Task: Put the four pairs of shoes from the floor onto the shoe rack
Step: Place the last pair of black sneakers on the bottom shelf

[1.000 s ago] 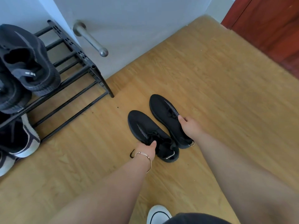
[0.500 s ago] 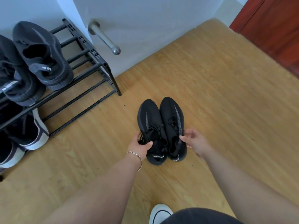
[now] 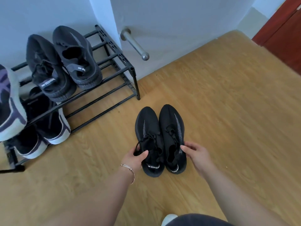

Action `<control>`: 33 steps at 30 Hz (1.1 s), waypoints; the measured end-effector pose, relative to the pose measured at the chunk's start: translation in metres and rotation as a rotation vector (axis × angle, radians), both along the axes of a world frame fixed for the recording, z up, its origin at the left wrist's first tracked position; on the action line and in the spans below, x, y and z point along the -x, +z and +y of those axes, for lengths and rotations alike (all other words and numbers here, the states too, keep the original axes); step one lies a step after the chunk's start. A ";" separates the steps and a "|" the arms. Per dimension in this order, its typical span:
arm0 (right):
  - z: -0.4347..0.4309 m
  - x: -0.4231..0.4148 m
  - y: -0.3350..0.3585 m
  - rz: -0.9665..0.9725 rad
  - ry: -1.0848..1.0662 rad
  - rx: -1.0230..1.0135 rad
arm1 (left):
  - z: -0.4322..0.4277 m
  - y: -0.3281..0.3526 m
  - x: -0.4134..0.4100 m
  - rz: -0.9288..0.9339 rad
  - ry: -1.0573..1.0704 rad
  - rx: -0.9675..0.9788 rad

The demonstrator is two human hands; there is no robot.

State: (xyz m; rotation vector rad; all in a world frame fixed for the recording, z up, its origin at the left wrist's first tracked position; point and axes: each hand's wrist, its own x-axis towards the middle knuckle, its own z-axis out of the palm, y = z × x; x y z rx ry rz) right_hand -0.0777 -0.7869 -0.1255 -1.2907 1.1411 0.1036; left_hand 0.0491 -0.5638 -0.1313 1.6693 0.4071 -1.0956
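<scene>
Black pair [image 3: 160, 139] is gripped on the floor [image 3: 228, 111], right of the shoe rack [image 3: 114, 88]: left hand [image 3: 135, 160] closed on one shoe, right hand [image 3: 197, 154] on the other. Three pairs already racked; this pair judged last.

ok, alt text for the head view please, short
Two bare hands, left hand and right hand, press a black pair of shoes together over a wooden floor. To the left, a black shoe rack holds other pairs.

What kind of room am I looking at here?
Probably a home entryway: a black shoe rack against a white wall, a door with a metal handle, and wood-look flooring.
</scene>
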 end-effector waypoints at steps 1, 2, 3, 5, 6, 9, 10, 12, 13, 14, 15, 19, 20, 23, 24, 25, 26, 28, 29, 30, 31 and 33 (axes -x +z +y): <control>0.004 -0.007 0.000 -0.011 0.037 0.004 | 0.009 0.002 -0.004 0.005 0.038 0.018; 0.008 -0.016 -0.001 -0.022 0.081 0.007 | 0.018 0.003 -0.007 0.009 0.080 0.033; 0.012 -0.025 -0.002 -0.029 0.123 0.009 | 0.026 0.004 -0.011 0.007 0.114 0.038; 0.023 -0.048 -0.003 -0.066 0.197 0.008 | 0.044 0.008 -0.020 -0.009 0.183 0.037; 0.029 -0.060 -0.002 -0.089 0.231 0.004 | 0.053 0.010 -0.025 -0.017 0.222 0.037; 0.045 -0.098 0.000 -0.123 0.322 0.001 | 0.078 0.019 -0.042 -0.040 0.316 0.022; 0.050 -0.110 0.000 -0.137 0.351 -0.002 | 0.084 0.022 -0.048 -0.045 0.338 0.020; 0.057 -0.134 0.000 -0.162 0.388 -0.014 | 0.094 0.030 -0.062 -0.051 0.374 0.018; 0.060 -0.146 0.001 -0.159 0.399 -0.024 | 0.098 0.033 -0.069 -0.055 0.390 0.016; 0.063 -0.156 0.003 -0.157 0.404 -0.037 | 0.100 0.036 -0.076 -0.061 0.403 0.012; 0.065 -0.165 0.004 -0.149 0.409 -0.044 | 0.101 0.038 -0.083 -0.066 0.414 -0.002; 0.071 -0.195 0.005 -0.093 0.463 -0.042 | 0.109 0.037 -0.103 -0.066 0.460 -0.052; 0.072 -0.200 0.005 -0.083 0.474 -0.037 | 0.109 0.035 -0.106 -0.067 0.460 -0.060; 0.073 -0.208 0.003 -0.049 0.505 0.001 | 0.108 0.028 -0.114 -0.081 0.441 -0.076; 0.073 -0.209 0.002 -0.042 0.512 0.013 | 0.107 0.025 -0.117 -0.088 0.442 -0.079; 0.073 -0.209 0.002 -0.035 0.512 0.027 | 0.105 0.022 -0.119 -0.092 0.439 -0.088; 0.073 -0.210 0.002 -0.029 0.513 0.052 | 0.103 0.019 -0.122 -0.096 0.431 -0.099; 0.074 -0.209 0.002 -0.014 0.551 0.117 | 0.101 0.018 -0.122 -0.102 0.397 -0.122; 0.075 -0.209 0.003 -0.008 0.582 0.149 | 0.101 0.019 -0.120 -0.105 0.364 -0.134; 0.075 -0.210 0.005 -0.006 0.616 0.181 | 0.102 0.019 -0.117 -0.108 0.328 -0.147; 0.075 -0.209 0.006 -0.001 0.637 0.201 | 0.103 0.020 -0.114 -0.107 0.306 -0.156; 0.075 -0.204 0.008 0.007 0.678 0.220 | 0.104 0.021 -0.106 -0.112 0.314 -0.143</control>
